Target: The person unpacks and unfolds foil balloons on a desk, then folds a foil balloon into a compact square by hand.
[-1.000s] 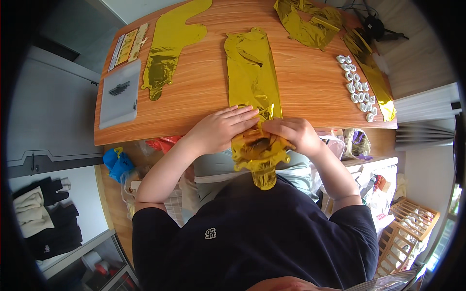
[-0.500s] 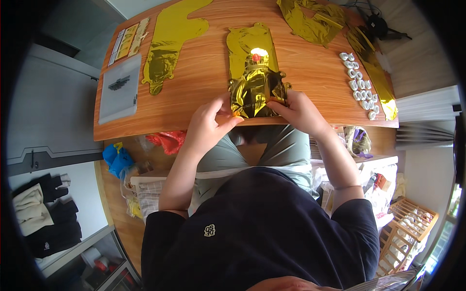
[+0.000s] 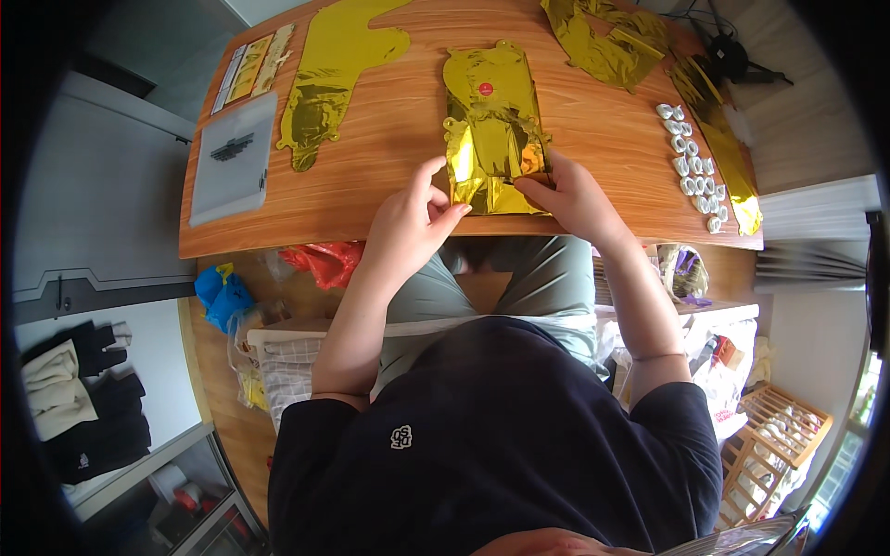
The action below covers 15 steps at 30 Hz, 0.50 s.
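Note:
A shiny gold foil balloon (image 3: 491, 69) lies flat and folded on the wooden table in front of me, its near end at the table's front edge. A small red round spot (image 3: 486, 90) shows on its upper part. My left hand (image 3: 408, 222) is at its near left corner, thumb touching the foil, index finger held apart from the thumb beside the left edge. My right hand (image 3: 584, 204) grips its right side, the thumb on top and the fingertips partly hidden behind the foil's edge.
More flat gold foil balloons lie at the left (image 3: 315, 111) and far right (image 3: 612, 46). Small white rings (image 3: 691, 167) sit in rows at the right, beside a long gold strip (image 3: 723, 148). A translucent folder (image 3: 236, 176) rests on the left of the wooden table (image 3: 371, 176).
The foil's near part has been laid flatter, and its side tabs have shifted. My left index finger has moved away from the thumb. My right hand stays at the right side.

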{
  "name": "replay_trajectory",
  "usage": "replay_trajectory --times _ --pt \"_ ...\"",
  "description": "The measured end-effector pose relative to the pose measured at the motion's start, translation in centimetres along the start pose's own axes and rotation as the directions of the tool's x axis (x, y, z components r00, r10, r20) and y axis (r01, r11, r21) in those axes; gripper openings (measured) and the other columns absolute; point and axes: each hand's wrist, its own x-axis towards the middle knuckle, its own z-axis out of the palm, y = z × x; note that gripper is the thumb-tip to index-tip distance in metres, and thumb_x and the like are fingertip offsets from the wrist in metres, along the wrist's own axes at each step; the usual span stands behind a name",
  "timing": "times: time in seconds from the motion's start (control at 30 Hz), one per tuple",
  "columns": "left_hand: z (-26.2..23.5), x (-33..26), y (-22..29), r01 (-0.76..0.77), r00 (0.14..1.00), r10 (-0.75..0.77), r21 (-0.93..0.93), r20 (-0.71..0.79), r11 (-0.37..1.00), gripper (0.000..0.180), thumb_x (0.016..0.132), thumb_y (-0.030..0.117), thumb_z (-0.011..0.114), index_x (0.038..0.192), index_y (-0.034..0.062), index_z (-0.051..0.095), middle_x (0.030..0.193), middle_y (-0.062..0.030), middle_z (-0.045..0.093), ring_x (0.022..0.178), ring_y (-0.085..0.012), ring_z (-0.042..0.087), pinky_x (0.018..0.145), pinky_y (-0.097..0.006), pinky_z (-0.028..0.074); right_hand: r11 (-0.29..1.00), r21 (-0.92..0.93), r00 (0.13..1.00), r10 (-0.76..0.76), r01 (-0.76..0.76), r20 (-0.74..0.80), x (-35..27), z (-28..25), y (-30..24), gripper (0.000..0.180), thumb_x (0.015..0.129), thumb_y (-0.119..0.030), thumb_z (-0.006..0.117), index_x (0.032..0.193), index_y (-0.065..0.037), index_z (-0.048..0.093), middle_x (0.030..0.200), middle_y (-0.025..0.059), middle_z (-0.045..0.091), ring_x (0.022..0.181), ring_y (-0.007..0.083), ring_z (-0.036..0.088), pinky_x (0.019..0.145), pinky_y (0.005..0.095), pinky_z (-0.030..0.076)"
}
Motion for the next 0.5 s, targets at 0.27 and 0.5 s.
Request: replay_trajectory --times 0.27,0.5 --pt "0.8 0.0 0.1 -0.008 0.998 0.011 0.041 -0.069 0.999 0.056 0.093 0.014 0.075 0.14 0.0042 0.048 0.077 -0.0061 0.068 0.064 -0.0163 0.062 0.062 -0.031 0.05 0.992 -0.116 0.998 0.035 -0.04 -0.047 0.4 0.1 -0.5 0.022 0.098 -0.015 0.068 0.11 0.003 0.062 0.081 0.0012 0.063 0.072 0.0082 0.053 0.065 0.0276 0.046" --pt "2.0 -0.4 0.4 -0.042 0.978 0.081 0.195 -0.193 0.98 0.049 0.088 0.013 0.076 0.133 0.0061 0.056 0.088 -0.0072 0.068 0.077 -0.0264 0.067 0.07 -0.04 0.054 0.982 -0.171 0.995 0.065 -0.078 -0.081 0.8 0.2 -0.1 0.026 0.096 -0.016 0.07 0.112 0.004 0.062 0.083 0.004 0.064 0.074 0.0106 0.056 0.068 0.03 0.048"
